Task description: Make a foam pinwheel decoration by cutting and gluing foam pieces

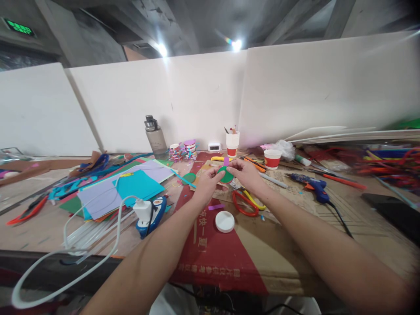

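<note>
Both my hands meet over the middle of the table and hold a green paper disc between them. My left hand pinches its left edge. My right hand grips its right edge, and a small purple strip sticks up from the top of the disc. A second green disc lies flat just left of my left hand. Red-and-yellow scissors lie under my right wrist, and a white round lid rests on the cardboard nearer to me.
Coloured paper sheets are stacked at the left, with a white charger and cable in front. A blue glue gun lies at the right. A water bottle, paper cups and white foam boards stand behind.
</note>
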Demonstrator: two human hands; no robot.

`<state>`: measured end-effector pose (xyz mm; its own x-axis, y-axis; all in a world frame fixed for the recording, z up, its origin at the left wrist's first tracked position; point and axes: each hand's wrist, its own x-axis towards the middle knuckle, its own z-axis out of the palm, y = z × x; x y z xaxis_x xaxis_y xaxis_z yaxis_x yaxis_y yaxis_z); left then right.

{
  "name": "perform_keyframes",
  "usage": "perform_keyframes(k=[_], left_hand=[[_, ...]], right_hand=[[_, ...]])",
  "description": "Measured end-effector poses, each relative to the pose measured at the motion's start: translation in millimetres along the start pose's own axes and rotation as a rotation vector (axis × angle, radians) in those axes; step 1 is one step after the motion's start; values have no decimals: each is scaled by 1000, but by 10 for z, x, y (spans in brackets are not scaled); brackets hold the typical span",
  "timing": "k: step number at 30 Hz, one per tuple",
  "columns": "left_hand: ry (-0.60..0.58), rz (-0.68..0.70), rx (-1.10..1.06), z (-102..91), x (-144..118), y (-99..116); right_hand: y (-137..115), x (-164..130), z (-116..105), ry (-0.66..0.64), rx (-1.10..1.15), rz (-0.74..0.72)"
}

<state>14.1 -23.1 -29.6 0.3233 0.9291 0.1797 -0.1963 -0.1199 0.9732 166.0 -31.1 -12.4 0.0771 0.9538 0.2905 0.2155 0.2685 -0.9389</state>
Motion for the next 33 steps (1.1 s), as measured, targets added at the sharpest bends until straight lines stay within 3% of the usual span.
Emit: perform_keyframes(k=[10, 18, 24, 33], left_hand=[[86, 44, 25, 27, -34, 20], [21, -49, -194, 44, -9, -9], [133, -135, -283, 10, 36, 20], [250, -162, -307, 1, 84, 56]], right_hand=[[4, -64, 65, 17, -1, -137], [92, -26, 53, 30, -19, -100], [156, 32, -13, 17, -109, -68], [208, 76, -35, 96, -234, -142]])
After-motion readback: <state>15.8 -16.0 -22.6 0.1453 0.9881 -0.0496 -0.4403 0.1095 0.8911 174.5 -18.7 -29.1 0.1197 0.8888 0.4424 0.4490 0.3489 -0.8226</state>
